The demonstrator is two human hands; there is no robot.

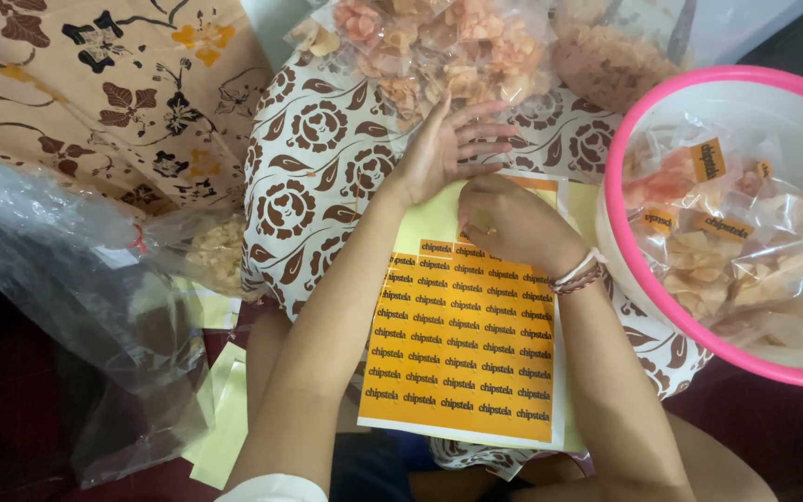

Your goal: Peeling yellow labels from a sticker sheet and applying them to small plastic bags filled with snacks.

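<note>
A sheet of small orange rectangular stickers [462, 358] lies on my lap over a white cloth with a brown flower print [318, 158]. Its top rows are peeled, leaving pale yellow backing. My left hand [448, 144] rests flat with fingers spread at the sheet's top edge, next to a clear bag of pale orange chips [429, 51]. My right hand [513, 221], with bracelets at the wrist, bends over the upper rows, fingertips pinched at a sticker; the sticker itself is hidden under the fingers.
A white basin with a pink rim [620, 242] at the right holds several stickered clear chip packets. More chip bags lie at the top. Crumpled clear plastic [58, 270] and spent yellow backing sheets [225, 428] lie at the left.
</note>
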